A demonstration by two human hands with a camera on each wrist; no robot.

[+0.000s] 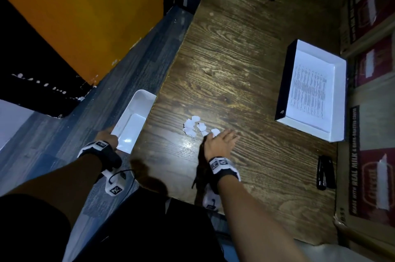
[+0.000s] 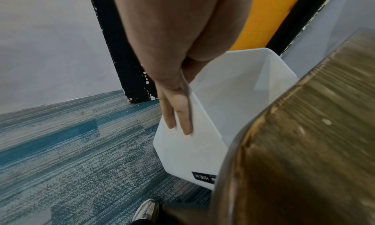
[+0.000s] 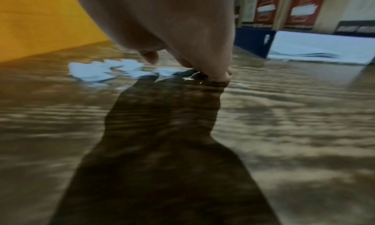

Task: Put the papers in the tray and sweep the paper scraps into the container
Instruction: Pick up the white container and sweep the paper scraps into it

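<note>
Several white paper scraps (image 1: 194, 126) (image 3: 105, 69) lie bunched on the wooden table (image 1: 235, 59). My right hand (image 1: 222, 141) (image 3: 192, 44) rests on its edge on the table just right of them, fingers straight, touching the nearest scrap. My left hand (image 1: 109, 133) (image 2: 176, 109) pinches the near wall of a white plastic container (image 1: 136, 116) (image 2: 233, 92), held against the table's left edge above the floor. Nothing shows inside the container. At the far right a dark-sided tray (image 1: 339, 99) (image 3: 251, 42) holds printed papers (image 1: 307, 91).
A black stapler (image 1: 324, 173) lies near the table's right edge. Cardboard boxes (image 1: 372, 155) stand along the right side. An orange panel (image 1: 85, 16) rises left of the table over blue-grey carpet (image 2: 71, 148). My shoe (image 2: 146, 210) is below the table edge.
</note>
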